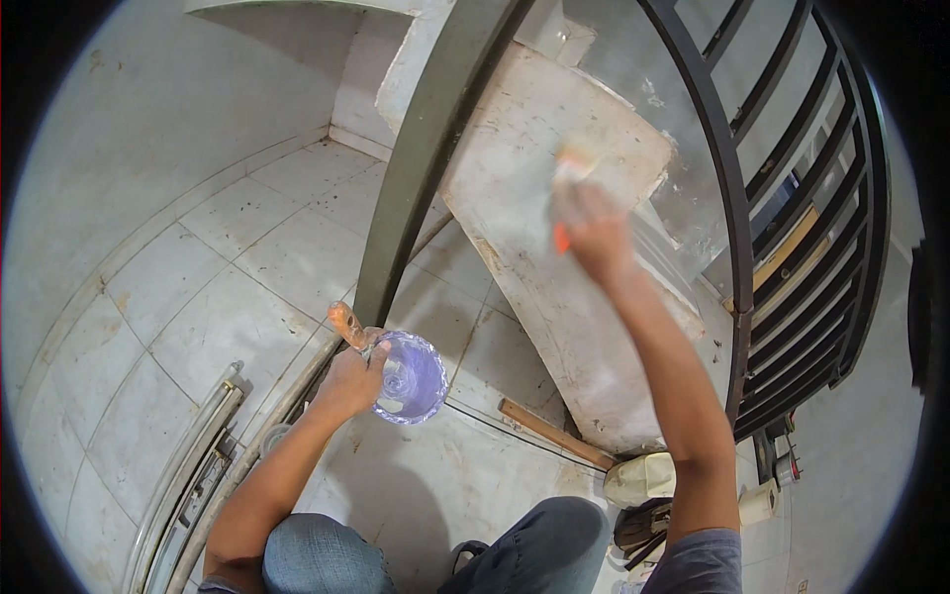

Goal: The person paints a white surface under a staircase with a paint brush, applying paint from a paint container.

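My left hand (348,384) is closed on the rim of a round purple tub (424,376), its inside smeared with whitish residue. A scraper with a worn orange-brown handle (346,325) is held in the same hand, its handle rising above the rim. Farther off to the right, my right hand (594,226) is closed round a paintbrush (573,161), blurred by motion. Its orange handle end shows below the fist and its pale bristles are at the face of a large slanting white slab (524,247). The slab is patchy, with chipped brownish edges.
A thick olive-grey post (421,158) rises between tub and slab. Dark metal railing bars (802,168) curve along the right. Long rails and tubes (188,475) lie at the lower left. A wooden strip (556,434), a cream bag (638,480) and a roll (759,502) are near the slab's foot.
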{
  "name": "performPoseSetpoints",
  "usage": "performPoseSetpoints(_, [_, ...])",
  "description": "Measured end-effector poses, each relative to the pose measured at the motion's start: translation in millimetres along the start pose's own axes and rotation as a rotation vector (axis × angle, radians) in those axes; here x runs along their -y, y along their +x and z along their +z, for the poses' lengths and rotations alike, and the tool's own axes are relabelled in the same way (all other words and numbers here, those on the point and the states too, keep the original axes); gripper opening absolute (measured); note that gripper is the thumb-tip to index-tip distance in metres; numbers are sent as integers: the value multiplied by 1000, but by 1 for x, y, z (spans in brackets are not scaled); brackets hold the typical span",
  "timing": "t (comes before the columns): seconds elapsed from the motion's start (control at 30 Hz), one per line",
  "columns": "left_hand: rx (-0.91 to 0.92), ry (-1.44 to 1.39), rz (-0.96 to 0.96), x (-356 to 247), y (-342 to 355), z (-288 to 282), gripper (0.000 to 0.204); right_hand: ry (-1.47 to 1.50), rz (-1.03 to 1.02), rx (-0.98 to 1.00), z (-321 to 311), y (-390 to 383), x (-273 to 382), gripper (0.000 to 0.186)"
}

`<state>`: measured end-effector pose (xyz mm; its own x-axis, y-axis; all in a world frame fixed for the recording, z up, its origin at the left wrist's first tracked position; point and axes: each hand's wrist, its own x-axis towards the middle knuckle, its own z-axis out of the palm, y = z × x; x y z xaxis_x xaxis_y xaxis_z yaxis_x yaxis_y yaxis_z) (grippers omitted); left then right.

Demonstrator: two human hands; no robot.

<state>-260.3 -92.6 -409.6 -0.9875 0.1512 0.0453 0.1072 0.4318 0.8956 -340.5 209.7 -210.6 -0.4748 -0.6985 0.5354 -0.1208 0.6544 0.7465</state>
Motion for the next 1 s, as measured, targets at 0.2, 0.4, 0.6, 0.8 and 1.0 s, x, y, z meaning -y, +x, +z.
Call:
performPoseSetpoints(0.2, [-17, -50, -14, 6, 3, 2, 39, 840, 420, -241, -14, 4, -7, 10])
performPoseSetpoints(0.4, [-18, -14, -64, 15, 6, -4, 39, 411, 611, -662, -46, 41, -55, 15])
performPoseSetpoints(0.6, [13, 32, 11, 7, 10, 10, 40, -54, 566, -353, 22, 42, 4, 27])
performPoseSetpoints(0.8, [10, -7, -34, 14, 7, 3, 44, 891, 571, -605, 18, 83, 51, 18])
performPoseSetpoints(1.0, [3, 67, -166, 28, 12, -1, 45, 664, 941, -770, -20, 44, -25, 18])
